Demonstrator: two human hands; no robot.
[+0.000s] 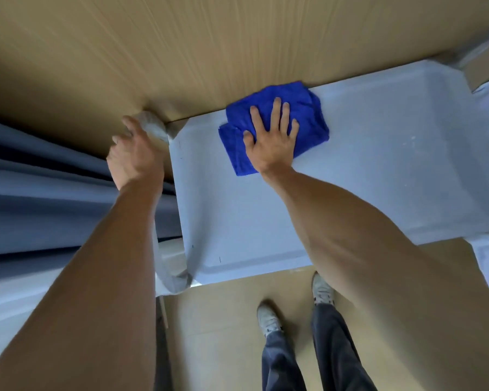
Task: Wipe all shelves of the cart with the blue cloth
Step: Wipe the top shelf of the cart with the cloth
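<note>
Blue cloth (274, 125) lies bunched near the far edge of the cart's top shelf (364, 176), pressed flat under the splayed right hand (271, 142) for wiping, while the left hand (136, 153) grips the cart handle (156, 128), likely steadying it.

floor (223, 320): tan, streaked | curtain (40, 193): grey-blue folds, left

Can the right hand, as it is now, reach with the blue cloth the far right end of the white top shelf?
Probably yes. The right hand presses the folded blue cloth flat on the white plastic top shelf, and the bare surface to its right shows no obstacle.
</note>
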